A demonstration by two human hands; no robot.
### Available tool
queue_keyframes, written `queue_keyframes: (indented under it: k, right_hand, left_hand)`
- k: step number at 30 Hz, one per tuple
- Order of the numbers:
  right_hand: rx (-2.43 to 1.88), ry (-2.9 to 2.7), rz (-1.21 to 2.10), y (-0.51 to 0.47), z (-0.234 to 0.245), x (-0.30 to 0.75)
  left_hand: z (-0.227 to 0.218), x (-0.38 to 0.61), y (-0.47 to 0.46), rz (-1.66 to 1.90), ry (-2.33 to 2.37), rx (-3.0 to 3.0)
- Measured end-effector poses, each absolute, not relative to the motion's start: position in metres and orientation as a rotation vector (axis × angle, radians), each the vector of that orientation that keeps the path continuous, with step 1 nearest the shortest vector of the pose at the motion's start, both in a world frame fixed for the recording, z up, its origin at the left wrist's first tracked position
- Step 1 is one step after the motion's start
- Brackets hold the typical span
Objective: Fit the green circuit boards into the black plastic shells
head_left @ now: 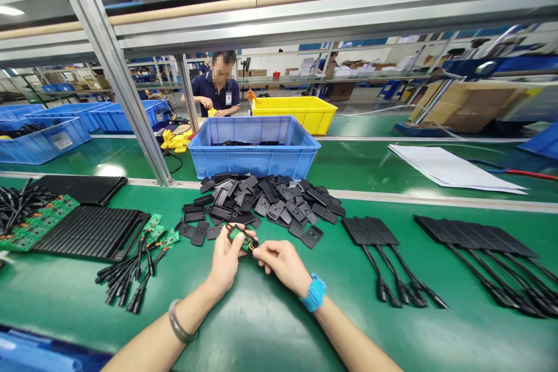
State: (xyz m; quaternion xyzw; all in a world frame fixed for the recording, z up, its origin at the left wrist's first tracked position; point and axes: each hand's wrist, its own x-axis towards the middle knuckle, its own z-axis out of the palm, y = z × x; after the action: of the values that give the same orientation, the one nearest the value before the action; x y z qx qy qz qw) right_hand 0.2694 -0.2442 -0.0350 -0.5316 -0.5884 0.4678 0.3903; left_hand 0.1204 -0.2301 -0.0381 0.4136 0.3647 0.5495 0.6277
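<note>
Between the thumb and fingers of my left hand (227, 256) is a black plastic casing with a green circuit board (239, 238) lying in it. My right hand (281, 261) is closed in a pinch at the board's right end, on its thin coloured wires (250, 246); its fingertips partly hide that end. Just beyond both hands spreads a heap of loose black plastic covers (270, 203). To the left lie several green circuit boards with black cables (135, 261). On the right, closed black casings with cables (370, 231) rest in a row.
A blue bin (255, 157) stands behind the heap, a yellow bin (296, 113) beyond it. Black slotted trays (91, 231) lie left, white papers (449, 168) back right. A metal post (117, 75) rises at left. Across the bench, a person (218, 90) works.
</note>
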Motion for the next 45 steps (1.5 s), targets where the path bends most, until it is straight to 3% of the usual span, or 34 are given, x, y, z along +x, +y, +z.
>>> queue_keyframes:
  k: [10, 13, 16, 18, 25, 36, 45]
  right_hand:
    - [-1.378, -1.747, 0.958, -0.237, -0.030, 0.272]
    - [-1.515, -1.945, 0.508, -0.232, -0.023, 0.293]
    - [-2.004, -1.867, -0.067, -0.227, -0.023, 0.322]
    - [-2.276, -1.805, -0.205, -0.224, -0.027, 0.336]
    - [-2.276, -1.933, -0.120, -0.220, -0.039, 0.339]
    - [-2.457, -1.810, 0.425, -0.228, -0.014, 0.354]
    - [-2.359, -1.790, 0.363, -0.233, -0.003, 0.349]
  left_hand:
    - [-0.037, 0.123, -0.227, 1.293, 0.872, 0.880]
    - [-0.037, 0.121, -0.221, 1.232, 0.893, 0.690]
    - [-0.039, 0.118, -0.218, 1.195, 0.949, 0.612]
    - [-0.041, 0.117, -0.219, 1.169, 0.960, 0.633]
    - [-0.041, 0.119, -0.224, 1.069, 0.859, 0.687]
    - [-0.037, 0.118, -0.231, 0.922, 0.882, 0.865]
    - [-0.035, 0.123, -0.235, 0.843, 0.847, 0.924]
